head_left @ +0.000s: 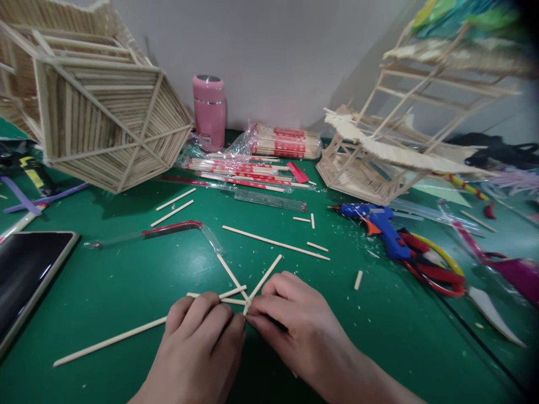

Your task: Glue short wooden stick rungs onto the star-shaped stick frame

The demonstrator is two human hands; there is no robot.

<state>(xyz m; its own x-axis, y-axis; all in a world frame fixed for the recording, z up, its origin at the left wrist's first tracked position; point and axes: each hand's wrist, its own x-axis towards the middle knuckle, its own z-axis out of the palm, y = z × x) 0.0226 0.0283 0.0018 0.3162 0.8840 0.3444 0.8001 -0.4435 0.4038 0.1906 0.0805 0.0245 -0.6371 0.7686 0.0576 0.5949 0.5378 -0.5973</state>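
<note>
looks like wooden sticks [269, 274] are being aligned, pinched by left hand [200, 336] and right hand [303, 320], steadiness probably being needed next

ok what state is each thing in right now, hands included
left hand: curled over sticks
right hand: pinching a short stick
phone: flat, screen dark
pink flask: upright, lid on
glue gun: lying on its side
scissors: lying, open or shut unclear
stick bundle: lying, partly in clear plastic
left stick model: front face slatted
right stick model: upper sides open
</note>
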